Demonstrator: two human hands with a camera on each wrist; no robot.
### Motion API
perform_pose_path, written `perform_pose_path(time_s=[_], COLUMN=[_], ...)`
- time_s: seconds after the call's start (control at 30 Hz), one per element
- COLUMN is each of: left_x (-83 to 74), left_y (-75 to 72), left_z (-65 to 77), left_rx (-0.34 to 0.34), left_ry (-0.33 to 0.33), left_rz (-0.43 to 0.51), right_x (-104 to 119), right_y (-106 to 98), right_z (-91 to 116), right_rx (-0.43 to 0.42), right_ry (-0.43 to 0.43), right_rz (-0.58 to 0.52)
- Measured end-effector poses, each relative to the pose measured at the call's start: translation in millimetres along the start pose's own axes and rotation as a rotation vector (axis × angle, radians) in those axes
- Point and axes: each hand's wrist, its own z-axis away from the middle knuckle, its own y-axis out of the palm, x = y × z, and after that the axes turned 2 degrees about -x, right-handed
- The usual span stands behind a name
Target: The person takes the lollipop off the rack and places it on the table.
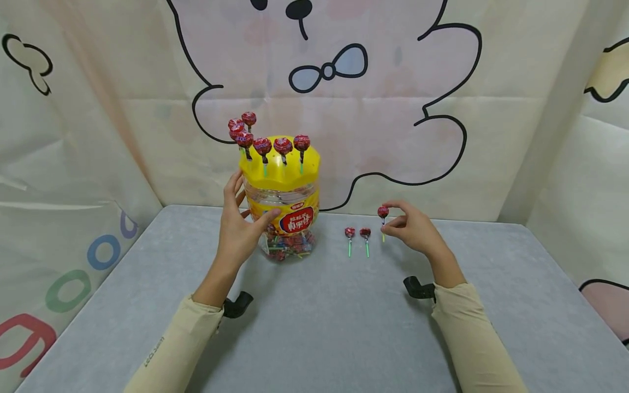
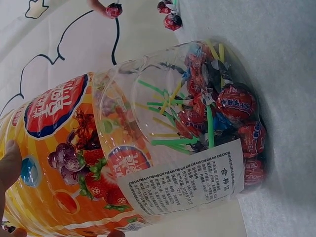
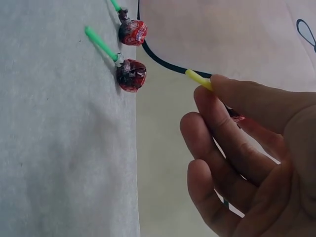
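Observation:
My left hand [image 1: 241, 229] holds the side of a clear plastic candy jar [image 1: 255, 197], thumb across its yellow label and fingers around the far side. Lollipops in red wrappers stand in the jar's yellow lid [image 1: 280, 177], several along its rim. More lollipops [image 2: 237, 103] lie at the bottom inside the jar. To the right, my right hand [image 1: 415, 229] pinches a lollipop [image 1: 383, 212] upright, head up, its yellow stick [image 3: 198, 79] between thumb and finger. Left of that hand, two lollipops with green sticks [image 1: 350, 233] [image 1: 365, 233] lie side by side on the table.
A grey cloth covers the table [image 1: 324, 327]. Behind it hangs a pale curtain [image 1: 373, 136] with a cartoon drawing, and another printed sheet [image 1: 64, 229] hangs at the left. Black wrist mounts [image 1: 238, 304] stick out at both sleeves.

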Motion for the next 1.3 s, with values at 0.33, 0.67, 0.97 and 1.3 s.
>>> perform_pose_path(time_s=[0.33, 0.67, 0.97, 1.3], left_x=[2.0, 3.2, 2.8, 2.1], left_y=[0.0, -1.3, -0.6, 1.2], left_z=[-0.7, -0.1, 1.4, 0.6], left_rx=[0.005, -0.002, 0.002, 0.000], left_ry=[0.039, 0.027, 0.013, 0.014], left_rz=[0.009, 0.005, 0.015, 0.007], right_x=[-9.6, -12.0, -16.3, -19.0], right_y=[2.8, 7.8, 13.2, 15.5], right_z=[-2.9, -5.4, -7.3, -8.4], right_rx=[0.046, 0.082, 0.128, 0.145], right_ry=[0.054, 0.086, 0.105, 0.139], right_rz=[-0.016, -0.009, 0.044, 0.092])
